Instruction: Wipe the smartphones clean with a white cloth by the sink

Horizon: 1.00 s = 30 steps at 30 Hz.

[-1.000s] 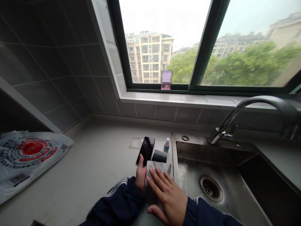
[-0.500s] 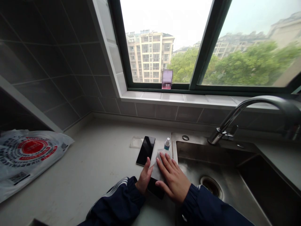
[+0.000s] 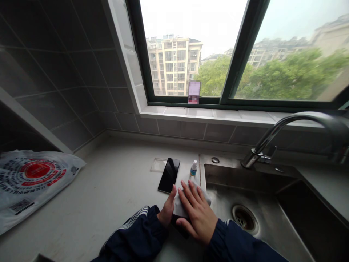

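Observation:
My left hand (image 3: 167,208) is closed along the left edge of a dark, phone-shaped slab (image 3: 178,226), thumb up and the other fingers hidden beneath. A grey cloth (image 3: 179,206) covers the slab's upper part. Over the cloth lies my right hand (image 3: 196,210), its fingers stretched and spread, pressing flat. Just beyond the hands, a black phone (image 3: 169,174) rests screen up on the counter. Near the sink's edge stands a small bottle (image 3: 193,168) with a white cap and blue label.
A clear case (image 3: 158,165) lies partly behind the phone. To the right are a steel sink (image 3: 218,189) and a curved faucet (image 3: 259,143). A white plastic bag (image 3: 35,178) with red print sits at left on the pale counter (image 3: 120,174). A window is ahead.
My right hand and the cloth have slid down toward me over the slab, uncovering more of the bottle. The left hand has barely moved.

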### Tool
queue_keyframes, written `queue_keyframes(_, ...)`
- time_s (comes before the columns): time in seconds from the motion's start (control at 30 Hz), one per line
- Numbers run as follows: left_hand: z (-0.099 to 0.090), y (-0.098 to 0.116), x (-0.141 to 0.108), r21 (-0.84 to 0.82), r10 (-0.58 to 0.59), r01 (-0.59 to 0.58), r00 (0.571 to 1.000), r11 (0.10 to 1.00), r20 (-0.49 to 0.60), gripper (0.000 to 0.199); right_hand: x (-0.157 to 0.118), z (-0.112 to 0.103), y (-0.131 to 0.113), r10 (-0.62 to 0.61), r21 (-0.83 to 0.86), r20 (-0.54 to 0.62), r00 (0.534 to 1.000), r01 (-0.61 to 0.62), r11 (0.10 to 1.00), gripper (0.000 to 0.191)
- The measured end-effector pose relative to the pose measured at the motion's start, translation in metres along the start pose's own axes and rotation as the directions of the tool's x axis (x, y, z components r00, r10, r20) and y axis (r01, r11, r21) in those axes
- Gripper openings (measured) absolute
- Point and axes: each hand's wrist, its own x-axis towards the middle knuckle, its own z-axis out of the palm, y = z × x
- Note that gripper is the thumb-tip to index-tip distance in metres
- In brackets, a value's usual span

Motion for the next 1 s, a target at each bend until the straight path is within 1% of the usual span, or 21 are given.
queue_keyframes(0.07,-0.004,0.001,-0.001,-0.063,-0.064,0.061,0.996,0.996,-0.055,0.07,-0.002,0.001,-0.007,-0.038,0.016,0.026,0.999,0.038,0.999,0.082)
queue_keyframes(0.13,-0.007,0.004,-0.003,-0.121,-0.124,0.108,0.983,0.987,-0.135,0.07,-0.004,0.002,-0.014,-0.069,0.032,0.038,0.997,0.067,0.997,0.083)
queue_keyframes(0.2,-0.008,0.008,-0.005,-0.143,-0.172,0.146,0.967,0.979,-0.187,0.072,-0.006,0.002,-0.021,-0.087,0.044,0.038,0.995,0.085,0.995,0.084)
queue_keyframes(0.33,-0.006,0.014,-0.009,-0.13,-0.269,0.246,0.941,0.96,-0.204,0.082,-0.009,0.001,-0.031,-0.096,0.049,0.044,0.994,0.094,0.994,0.086)
queue_keyframes(0.4,-0.006,0.014,-0.01,-0.115,-0.287,0.267,0.933,0.957,-0.219,0.087,-0.011,0.004,-0.034,-0.096,0.039,0.046,0.994,0.095,0.995,0.088)
queue_keyframes(0.47,-0.006,0.014,-0.01,-0.097,-0.264,0.247,0.933,0.964,-0.247,0.09,-0.013,0.008,-0.035,-0.103,0.02,0.039,0.994,0.102,0.995,0.09)
queue_keyframes(0.53,-0.005,0.013,-0.008,-0.079,-0.211,0.196,0.939,0.977,-0.272,0.092,-0.015,0.014,-0.036,-0.112,-0.001,0.012,0.994,0.112,0.994,0.092)
queue_keyframes(0.63,-0.002,0.014,-0.005,-0.07,-0.17,0.157,0.946,0.985,-0.276,0.093,-0.018,0.022,-0.037,-0.12,-0.031,-0.036,0.992,0.119,0.992,0.094)
queue_keyframes(0.73,0.001,0.016,-0.003,-0.077,-0.149,0.135,0.965,0.988,-0.218,0.099,-0.021,0.026,-0.036,-0.137,-0.069,-0.06,0.989,0.133,0.989,0.097)
queue_keyframes(0.83,-0.002,0.016,-0.002,-0.069,-0.081,0.071,0.986,0.995,-0.149,0.098,-0.025,0.028,-0.037,-0.15,-0.1,-0.066,0.987,0.143,0.985,0.097)
queue_keyframes(0.93,-0.007,0.015,-0.003,-0.041,-0.046,0.041,0.992,0.998,-0.115,0.094,-0.028,0.028,-0.038,-0.144,-0.123,-0.066,0.987,0.135,0.983,0.097)
queue_keyframes(1.0,-0.01,0.014,-0.004,-0.027,-0.043,0.04,0.992,0.999,-0.118,0.093,-0.03,0.028,-0.037,-0.148,-0.138,-0.06,0.987,0.139,0.981,0.097)
